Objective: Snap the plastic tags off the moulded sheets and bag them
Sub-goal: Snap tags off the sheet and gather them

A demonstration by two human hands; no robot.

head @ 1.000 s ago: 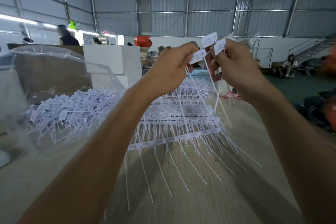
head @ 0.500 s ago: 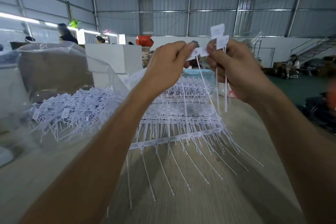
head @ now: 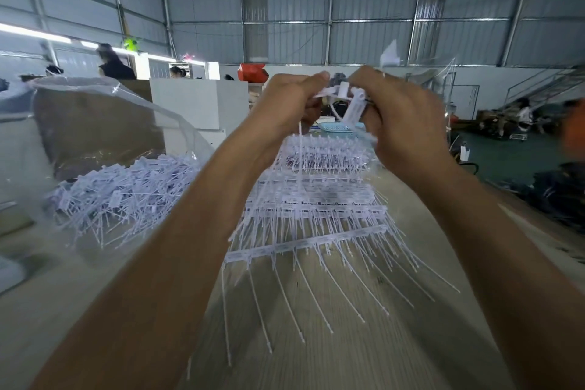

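Note:
Both hands are raised above the table, close together. My left hand (head: 286, 106) pinches the head of a white plastic tag (head: 327, 92), whose thin tail hangs down below it. My right hand (head: 400, 119) grips a few white tags (head: 354, 108) bunched between thumb and fingers. Below the hands, a stack of white moulded sheets (head: 311, 199) lies on the table (head: 364, 355), long tails fanning toward me. A clear plastic bag (head: 104, 149) on the left holds a heap of loose tags (head: 126, 193).
A brown carton (head: 91, 123) stands behind the bag, with white boxes (head: 199, 103) further back. A blue basket (head: 337, 127) sits beyond the sheets. People work in the background left and right. Dark items lie at the right edge (head: 560, 193).
The hands have come closer together and dropped slightly. The tags in my right hand, upright before, are now tilted and bunched against the tag in my left hand.

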